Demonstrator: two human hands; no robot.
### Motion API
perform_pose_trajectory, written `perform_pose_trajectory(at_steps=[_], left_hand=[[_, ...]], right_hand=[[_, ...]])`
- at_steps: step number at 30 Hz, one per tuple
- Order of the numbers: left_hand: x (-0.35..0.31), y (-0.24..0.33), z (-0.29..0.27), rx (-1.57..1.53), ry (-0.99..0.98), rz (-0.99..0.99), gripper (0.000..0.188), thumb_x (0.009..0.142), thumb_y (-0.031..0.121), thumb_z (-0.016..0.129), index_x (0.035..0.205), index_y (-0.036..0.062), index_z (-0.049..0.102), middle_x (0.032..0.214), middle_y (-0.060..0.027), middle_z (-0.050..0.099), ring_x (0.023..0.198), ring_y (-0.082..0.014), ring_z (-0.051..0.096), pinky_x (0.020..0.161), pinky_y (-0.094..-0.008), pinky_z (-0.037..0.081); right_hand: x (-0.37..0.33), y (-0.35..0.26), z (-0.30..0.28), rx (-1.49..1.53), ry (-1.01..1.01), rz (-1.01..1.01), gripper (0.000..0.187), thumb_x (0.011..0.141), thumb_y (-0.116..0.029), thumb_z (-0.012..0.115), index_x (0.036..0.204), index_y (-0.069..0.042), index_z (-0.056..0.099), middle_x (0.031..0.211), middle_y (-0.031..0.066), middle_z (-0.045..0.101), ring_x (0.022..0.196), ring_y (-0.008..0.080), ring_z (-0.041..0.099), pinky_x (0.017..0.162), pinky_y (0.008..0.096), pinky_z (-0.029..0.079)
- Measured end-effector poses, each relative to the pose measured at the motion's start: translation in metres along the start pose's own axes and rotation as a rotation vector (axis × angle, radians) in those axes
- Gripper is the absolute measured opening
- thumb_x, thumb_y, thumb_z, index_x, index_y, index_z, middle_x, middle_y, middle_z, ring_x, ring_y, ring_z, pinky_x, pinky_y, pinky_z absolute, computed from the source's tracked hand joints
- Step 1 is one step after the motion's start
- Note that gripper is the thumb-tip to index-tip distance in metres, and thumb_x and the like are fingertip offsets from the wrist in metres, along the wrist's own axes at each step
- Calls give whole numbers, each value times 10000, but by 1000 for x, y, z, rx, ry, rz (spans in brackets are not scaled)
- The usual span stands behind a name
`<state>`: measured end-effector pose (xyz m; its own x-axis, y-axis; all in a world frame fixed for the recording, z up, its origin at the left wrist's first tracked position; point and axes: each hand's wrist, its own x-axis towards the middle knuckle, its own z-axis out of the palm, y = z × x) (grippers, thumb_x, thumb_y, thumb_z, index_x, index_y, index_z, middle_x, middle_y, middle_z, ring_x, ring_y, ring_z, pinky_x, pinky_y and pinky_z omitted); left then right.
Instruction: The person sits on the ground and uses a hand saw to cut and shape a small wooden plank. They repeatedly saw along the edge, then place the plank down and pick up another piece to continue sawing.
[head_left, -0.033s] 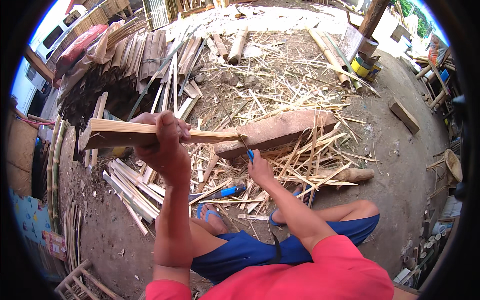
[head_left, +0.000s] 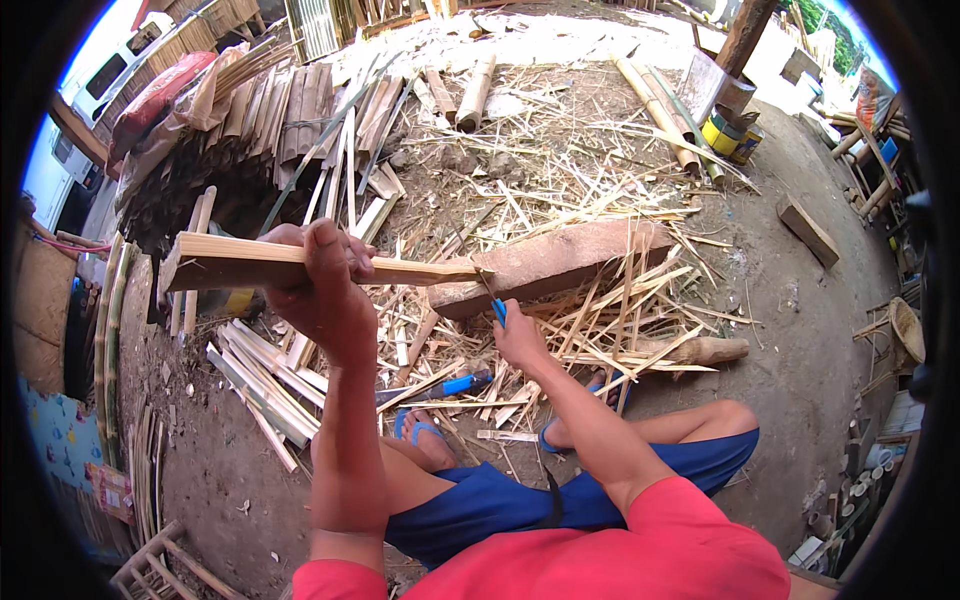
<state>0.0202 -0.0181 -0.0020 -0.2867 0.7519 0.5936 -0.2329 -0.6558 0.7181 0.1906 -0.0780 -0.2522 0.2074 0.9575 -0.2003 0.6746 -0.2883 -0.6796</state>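
Left hand [head_left: 320,275] raised, forearm steep, gripping pale slat [head_left: 235,262], tip at left end of wooden block [head_left: 560,258]. Right hand [head_left: 522,338] stretched forward, clenched round blue-handled knife [head_left: 500,311] by that same end.

The brown-earth ground [head_left: 835,330] carried a thick, reddish-brown wooden beam [head_left: 560,262] amid pale, narrow bamboo shavings [head_left: 592,335], a pile of long cream-coloured split strips [head_left: 266,376] at left, and a short, rectangular grey-brown wooden block [head_left: 808,231] at right
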Motion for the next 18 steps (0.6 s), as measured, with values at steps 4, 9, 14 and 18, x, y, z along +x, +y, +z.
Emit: perform_pose_trajectory(at_steps=[4,9,14,18], left_hand=[[9,-2,12,-37,21,-55,257,936,159,694,904,101,445,600,-15,495,489,-109,513,526,-286,489],[4,-1,18,70,24,-15,272,963,216,619,852,113,393,581,13,419,488,-92,442,527,-250,428],[8,-4,10,71,64,-14,260,957,196,611,845,115,392,588,8,421,488,-90,441,507,-257,421],[7,1,4,72,87,-31,259,954,191,609,831,115,395,586,9,416,479,-91,447,501,-263,435]], right_hand=[[22,17,-3,993,-420,437,155,970,-184,588,1043,-105,476,675,-8,459,496,90,473,441,313,428],[-19,-38,-19,342,1,-40,289,924,-193,619,1101,-34,455,708,159,584,558,350,583,576,463,450],[-34,-21,-4,279,115,-344,341,902,-189,618,1160,-27,466,863,269,655,799,483,642,711,527,498],[-2,12,-2,63,-104,276,331,895,-187,599,1152,-7,493,1001,288,675,963,463,656,820,530,506]])
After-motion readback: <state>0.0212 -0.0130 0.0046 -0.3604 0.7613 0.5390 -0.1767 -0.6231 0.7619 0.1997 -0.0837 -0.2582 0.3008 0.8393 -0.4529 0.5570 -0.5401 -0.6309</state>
